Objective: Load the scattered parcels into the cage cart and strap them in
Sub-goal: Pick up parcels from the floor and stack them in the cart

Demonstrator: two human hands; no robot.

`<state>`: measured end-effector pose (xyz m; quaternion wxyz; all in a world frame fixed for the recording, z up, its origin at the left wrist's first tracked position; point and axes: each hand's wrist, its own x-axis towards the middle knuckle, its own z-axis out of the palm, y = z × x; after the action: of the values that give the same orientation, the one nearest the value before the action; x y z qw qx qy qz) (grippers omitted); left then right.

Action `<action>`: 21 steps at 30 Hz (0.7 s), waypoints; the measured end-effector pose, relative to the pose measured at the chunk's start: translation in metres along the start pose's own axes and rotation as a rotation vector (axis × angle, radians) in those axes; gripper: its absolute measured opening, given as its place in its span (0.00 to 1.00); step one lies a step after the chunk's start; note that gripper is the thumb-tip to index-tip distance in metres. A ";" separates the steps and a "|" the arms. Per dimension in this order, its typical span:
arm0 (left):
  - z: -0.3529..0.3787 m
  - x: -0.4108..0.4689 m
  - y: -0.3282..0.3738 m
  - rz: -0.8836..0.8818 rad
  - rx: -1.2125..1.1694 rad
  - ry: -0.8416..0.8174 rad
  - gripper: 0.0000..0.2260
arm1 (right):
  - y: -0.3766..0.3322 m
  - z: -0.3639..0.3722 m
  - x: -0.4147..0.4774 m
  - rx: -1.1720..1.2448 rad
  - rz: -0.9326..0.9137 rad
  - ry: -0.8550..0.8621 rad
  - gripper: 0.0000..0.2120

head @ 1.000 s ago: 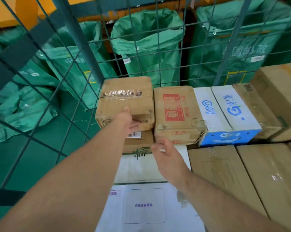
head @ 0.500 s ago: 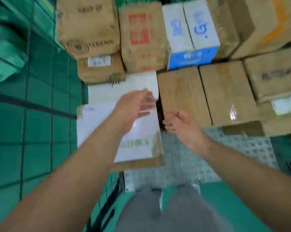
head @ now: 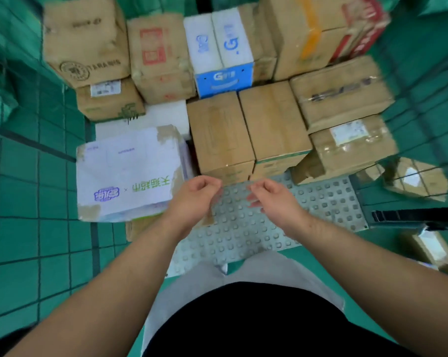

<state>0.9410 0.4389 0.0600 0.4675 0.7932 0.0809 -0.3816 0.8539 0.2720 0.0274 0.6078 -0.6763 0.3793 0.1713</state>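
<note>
I look down into the cage cart, whose studded metal floor [head: 256,235] shows bare at the front. Parcels fill the back: a white box with green and purple print [head: 127,173] at the left, two plain brown boxes [head: 220,130] side by side, a blue and white box [head: 220,50], and a brown TARANIS box [head: 84,39] on a smaller box. My left hand [head: 194,199] and my right hand [head: 271,199] hover over the bare floor in front of the brown boxes, fingers loosely curled, holding nothing.
Green wire mesh [head: 24,176] walls the cart on the left and mesh [head: 423,99] on the right. Taped brown boxes [head: 346,140] stack at the right inside. Two loose parcels [head: 413,179] [head: 431,248] lie on the green floor beyond the right mesh.
My view has tipped down from the back stack to the cart floor. Both hands have drawn back from the boxes toward me and hang empty over the studded plate.
</note>
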 end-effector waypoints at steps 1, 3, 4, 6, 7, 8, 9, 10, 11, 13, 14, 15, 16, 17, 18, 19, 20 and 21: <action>0.004 -0.006 0.003 0.028 0.037 -0.028 0.08 | 0.004 -0.006 -0.009 0.004 -0.005 0.031 0.09; 0.012 -0.015 0.007 0.105 0.137 -0.074 0.08 | 0.013 -0.015 -0.030 0.010 -0.018 0.093 0.08; 0.017 -0.019 0.009 0.156 0.187 -0.098 0.08 | 0.020 -0.019 -0.042 0.024 -0.024 0.132 0.08; 0.030 -0.028 0.007 0.244 0.294 -0.158 0.07 | 0.036 -0.024 -0.067 0.081 -0.014 0.216 0.07; 0.038 -0.031 0.002 0.280 0.345 -0.196 0.07 | 0.047 -0.027 -0.081 0.135 0.005 0.264 0.07; 0.047 -0.034 -0.002 0.308 0.381 -0.237 0.05 | 0.059 -0.028 -0.094 0.197 0.027 0.305 0.07; 0.056 -0.040 -0.009 0.332 0.415 -0.282 0.04 | 0.074 -0.029 -0.109 0.263 0.052 0.346 0.07; 0.069 -0.048 -0.016 0.357 0.441 -0.341 0.03 | 0.090 -0.028 -0.128 0.329 0.073 0.398 0.07; 0.078 -0.054 -0.022 0.375 0.464 -0.385 0.03 | 0.103 -0.028 -0.140 0.374 0.086 0.432 0.07; 0.102 -0.074 -0.037 0.394 0.533 -0.493 0.04 | 0.134 -0.028 -0.175 0.451 0.121 0.531 0.07; 0.112 -0.084 -0.045 0.407 0.557 -0.533 0.04 | 0.148 -0.029 -0.189 0.492 0.136 0.574 0.07; 0.128 -0.099 -0.049 0.435 0.595 -0.590 0.03 | 0.164 -0.033 -0.211 0.551 0.149 0.634 0.07; 0.138 -0.106 -0.055 0.445 0.610 -0.617 0.02 | 0.175 -0.034 -0.223 0.591 0.161 0.661 0.07; 0.154 -0.117 -0.058 0.472 0.658 -0.645 0.02 | 0.190 -0.037 -0.241 0.631 0.173 0.699 0.07; 0.178 -0.136 -0.060 0.515 0.717 -0.694 0.02 | 0.210 -0.044 -0.264 0.680 0.179 0.758 0.07; 0.191 -0.146 -0.061 0.539 0.761 -0.719 0.02 | 0.222 -0.048 -0.276 0.710 0.182 0.788 0.07; 0.208 -0.160 -0.062 0.569 0.790 -0.751 0.03 | 0.237 -0.054 -0.291 0.741 0.186 0.831 0.07; 0.232 -0.179 -0.066 0.611 0.826 -0.795 0.03 | 0.258 -0.060 -0.311 0.791 0.193 0.881 0.07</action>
<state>0.6613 0.3296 0.0745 0.2059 0.6934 -0.4808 -0.4956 0.4503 0.3166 0.0766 0.5809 -0.3686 0.6900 -0.2249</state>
